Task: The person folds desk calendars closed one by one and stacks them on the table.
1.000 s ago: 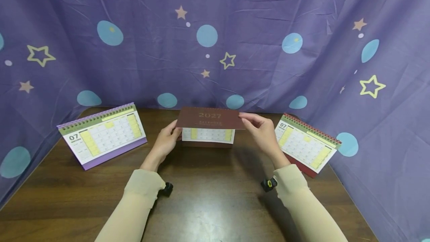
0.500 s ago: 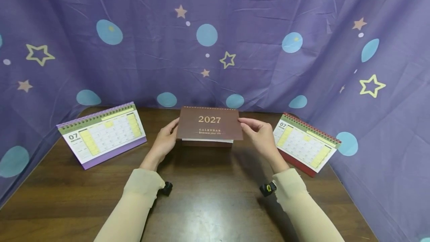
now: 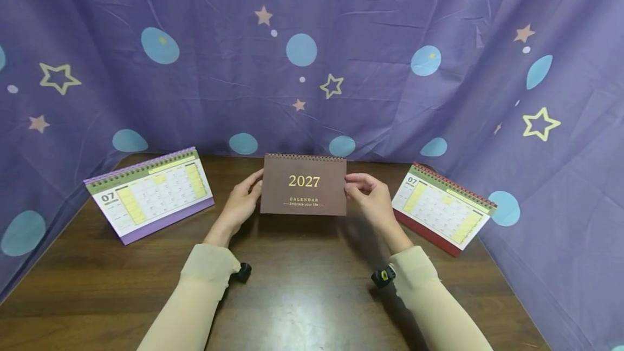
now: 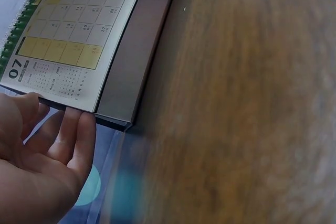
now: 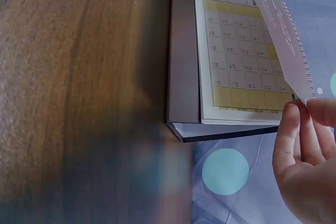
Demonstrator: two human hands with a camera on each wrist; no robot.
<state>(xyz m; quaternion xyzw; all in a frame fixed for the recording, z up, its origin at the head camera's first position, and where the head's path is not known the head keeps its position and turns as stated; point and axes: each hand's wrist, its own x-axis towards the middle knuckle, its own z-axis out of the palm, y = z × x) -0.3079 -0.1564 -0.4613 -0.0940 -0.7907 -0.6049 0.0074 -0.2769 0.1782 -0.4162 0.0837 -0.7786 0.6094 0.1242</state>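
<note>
the brown calendar is at the far side of the table, in the middle, leaning back with its spiral along the top. its cover bears a gold 2027, with "calendar" and a smaller line below. in the head view the cover hangs over the front; in the right-wrist view it slants away from the 07 page, whose grid has yellow columns at its sides. below that page runs a bare brown strip.

the left hand is partly closed at the calendar's left side, holding that edge with its thumb and fingers. the right hand pinches the cover's edge between thumb and fingertips, and is otherwise only loosely bent.

to the left, well apart, stands the purple calendar, turned inward; to the right, near the right wrist, the red calendar is turned inward too (both show 07, with yellow columns like the middle one). behind them all hangs a purple curtain printed with stars and blue ovals. pale sleeves cover the forearms, and a small black device sits under each wrist.
</note>
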